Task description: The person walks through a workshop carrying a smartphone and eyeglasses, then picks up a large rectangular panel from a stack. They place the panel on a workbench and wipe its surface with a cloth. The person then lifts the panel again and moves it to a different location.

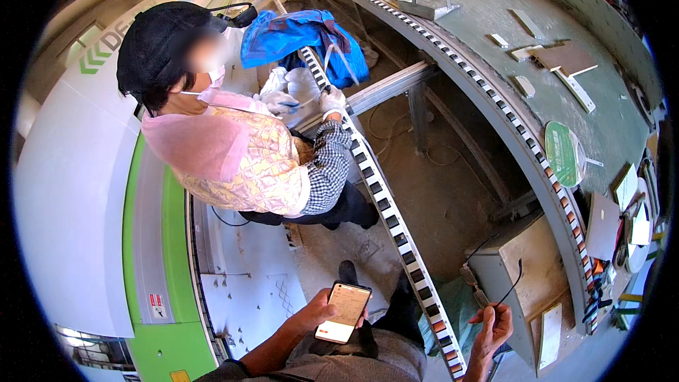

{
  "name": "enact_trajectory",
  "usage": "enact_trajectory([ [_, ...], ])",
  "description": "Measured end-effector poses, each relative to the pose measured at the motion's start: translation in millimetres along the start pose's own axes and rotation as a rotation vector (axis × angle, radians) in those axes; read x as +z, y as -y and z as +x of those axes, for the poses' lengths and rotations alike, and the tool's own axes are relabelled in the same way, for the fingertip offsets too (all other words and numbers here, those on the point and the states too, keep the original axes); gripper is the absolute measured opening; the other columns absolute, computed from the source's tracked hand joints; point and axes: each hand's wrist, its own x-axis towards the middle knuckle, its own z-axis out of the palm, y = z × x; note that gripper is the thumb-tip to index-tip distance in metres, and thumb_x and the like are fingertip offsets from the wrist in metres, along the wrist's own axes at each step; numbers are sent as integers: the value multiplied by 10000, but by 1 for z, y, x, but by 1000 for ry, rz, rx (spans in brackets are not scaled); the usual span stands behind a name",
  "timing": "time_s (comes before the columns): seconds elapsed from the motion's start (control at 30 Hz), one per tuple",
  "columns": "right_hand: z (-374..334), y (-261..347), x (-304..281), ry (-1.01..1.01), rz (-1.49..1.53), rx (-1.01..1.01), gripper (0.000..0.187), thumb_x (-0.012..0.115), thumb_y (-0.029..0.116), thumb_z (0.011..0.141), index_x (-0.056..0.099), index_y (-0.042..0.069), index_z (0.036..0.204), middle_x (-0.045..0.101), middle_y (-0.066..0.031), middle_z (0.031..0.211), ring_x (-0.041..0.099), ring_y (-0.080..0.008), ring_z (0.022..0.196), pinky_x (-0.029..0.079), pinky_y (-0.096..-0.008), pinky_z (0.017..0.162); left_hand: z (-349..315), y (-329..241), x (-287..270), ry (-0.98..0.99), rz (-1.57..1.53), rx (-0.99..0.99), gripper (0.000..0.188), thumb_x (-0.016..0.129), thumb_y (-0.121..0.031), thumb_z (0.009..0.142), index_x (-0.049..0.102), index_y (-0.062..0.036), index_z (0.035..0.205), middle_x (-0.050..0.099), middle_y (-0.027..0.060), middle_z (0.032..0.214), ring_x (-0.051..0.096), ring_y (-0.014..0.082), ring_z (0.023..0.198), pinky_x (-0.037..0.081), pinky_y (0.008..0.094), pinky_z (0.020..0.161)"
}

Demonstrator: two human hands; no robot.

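Observation:
In my left hand [316, 311] is a smartphone [344, 308] with its lit screen turned up; my fingers are wrapped round its edges. Out to the right, my right hand [493, 328] pinches a pair of eyeglasses [479, 295] by one dark temple, with the frame and the other temple sticking up and away. Between my two hands runs a narrow roller rail [403, 249] with black and white segments. Beyond the phone stands a co-worker [226, 141] in a black cap and patterned vest, whose gloved hand [331, 101] rests at the rail.
A blue bag [305, 39] hangs over the rail's far end. On the left stands a big white and green machine [134, 240]. To the right, a curved green-grey table [488, 7] carries board offcuts [566, 56] and a green fan [564, 154]. A wooden box [530, 269] sits below its edge.

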Motion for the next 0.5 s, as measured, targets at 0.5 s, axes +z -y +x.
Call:
enact_trajectory([
  [0.5,12,-11,-32,-68,-51,4,157,566,157,963,562,2,936,565,-56,728,534,-99,528,461,-236,494,30,-8,8,69,31,-26,875,734,-612,734,482,28,1275,646,170,1062,671,237,887,562,357,807],
])
